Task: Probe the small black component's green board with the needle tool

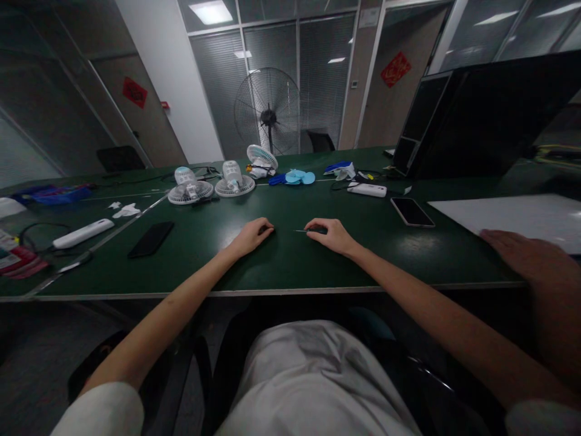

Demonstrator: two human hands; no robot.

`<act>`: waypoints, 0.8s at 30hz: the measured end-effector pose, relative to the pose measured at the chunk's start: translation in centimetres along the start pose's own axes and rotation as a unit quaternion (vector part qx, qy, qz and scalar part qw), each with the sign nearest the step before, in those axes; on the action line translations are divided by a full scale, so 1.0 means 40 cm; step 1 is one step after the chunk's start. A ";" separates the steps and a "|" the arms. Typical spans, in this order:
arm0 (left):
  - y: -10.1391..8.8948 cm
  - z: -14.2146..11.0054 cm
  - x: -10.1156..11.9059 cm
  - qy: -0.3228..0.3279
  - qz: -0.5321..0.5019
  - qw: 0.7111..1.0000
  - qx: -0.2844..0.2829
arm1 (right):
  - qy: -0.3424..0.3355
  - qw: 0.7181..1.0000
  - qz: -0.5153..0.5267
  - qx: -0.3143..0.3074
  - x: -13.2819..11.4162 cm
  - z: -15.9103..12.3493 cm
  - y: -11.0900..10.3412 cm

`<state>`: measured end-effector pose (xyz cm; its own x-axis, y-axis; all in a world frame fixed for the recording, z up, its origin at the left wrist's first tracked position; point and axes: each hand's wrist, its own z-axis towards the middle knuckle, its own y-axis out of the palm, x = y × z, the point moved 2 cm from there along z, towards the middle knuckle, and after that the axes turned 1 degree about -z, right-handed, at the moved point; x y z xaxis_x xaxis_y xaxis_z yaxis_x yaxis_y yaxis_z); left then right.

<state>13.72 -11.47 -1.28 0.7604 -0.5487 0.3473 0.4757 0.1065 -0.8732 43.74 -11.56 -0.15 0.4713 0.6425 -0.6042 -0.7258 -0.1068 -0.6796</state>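
My right hand (330,235) rests on the green table (290,266) and pinches a small screwdriver (316,230). The thin metal shaft points left toward my other hand; much of the dark handle is hidden by my fingers. Across a short gap, my left hand (250,236) lies on the table with its fingers curled in and nothing visible in them. Beyond the hands are two white fan heads (190,191) (235,184) lying grille-down, and a third fan head (262,160) tilted up. Light blue fan blades (299,177) sit beside it.
A black phone (151,240) and a white power-bank-like bar (83,234) lie to the left. On the right are another phone (412,212), a white bar (367,189), a white board (512,218) under another person's hand (531,251), and a large black monitor (490,121).
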 end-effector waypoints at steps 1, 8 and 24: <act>0.019 0.014 0.027 0.014 -0.017 1.000 -0.009 | -0.001 1.000 -0.002 0.003 0.000 0.000 0.001; 0.052 0.047 0.121 0.067 -0.087 0.993 -0.037 | -0.001 1.000 -0.022 0.018 0.000 0.001 0.002; 0.043 0.053 0.099 0.066 -0.096 0.993 -0.016 | 0.014 0.999 -0.050 0.006 0.003 -0.001 0.001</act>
<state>18.49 -11.70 -0.68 0.5920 -0.6599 0.4626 0.5908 -0.0351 -0.8061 43.79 -11.50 -0.26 0.5561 0.6274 -0.5450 -0.6802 -0.0331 -0.7323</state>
